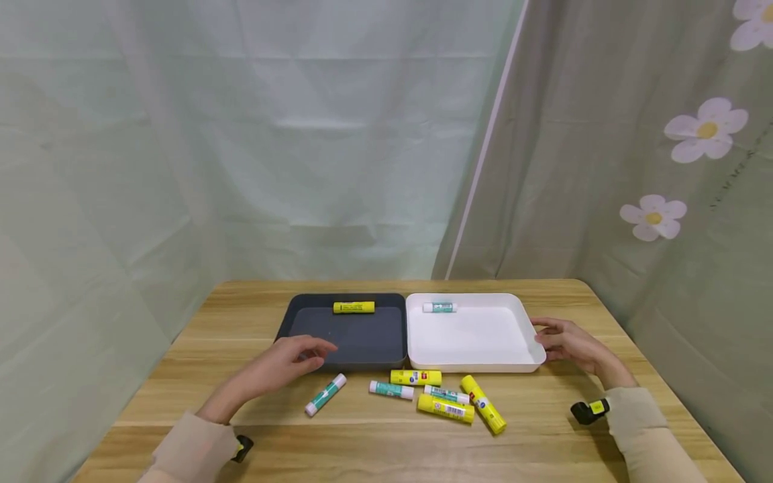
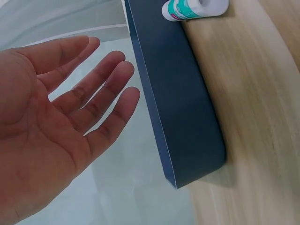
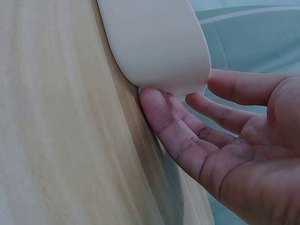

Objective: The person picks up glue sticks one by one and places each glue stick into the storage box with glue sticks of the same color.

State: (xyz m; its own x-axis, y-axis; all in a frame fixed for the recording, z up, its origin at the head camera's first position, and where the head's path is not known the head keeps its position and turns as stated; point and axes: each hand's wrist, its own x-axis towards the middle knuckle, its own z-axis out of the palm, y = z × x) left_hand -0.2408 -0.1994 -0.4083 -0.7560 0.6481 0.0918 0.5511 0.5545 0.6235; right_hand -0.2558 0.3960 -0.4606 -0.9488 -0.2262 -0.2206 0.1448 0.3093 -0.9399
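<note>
My left hand (image 1: 288,360) hovers at the front left of the dark tray (image 1: 362,357), fingers loosely bent and holding nothing. In the left wrist view its palm faces the camera, apart from the tray wall. On the other side, my right hand (image 1: 570,345) touches the right end of the white tray (image 1: 477,335); the right wrist view shows its fingertips (image 3: 154,105) against the outer wall. A yellow glue stick (image 1: 353,307) lies in the dark tray. In the white tray lies a white-and-green glue stick (image 1: 439,307).
Before the trays lie yellow glue sticks (image 1: 415,378), (image 1: 445,408), (image 1: 484,404) and white-and-green glue sticks (image 1: 325,394), (image 1: 391,390), (image 1: 447,394). They rest on a wooden table (image 1: 338,449). Curtains (image 1: 338,147) hang behind it.
</note>
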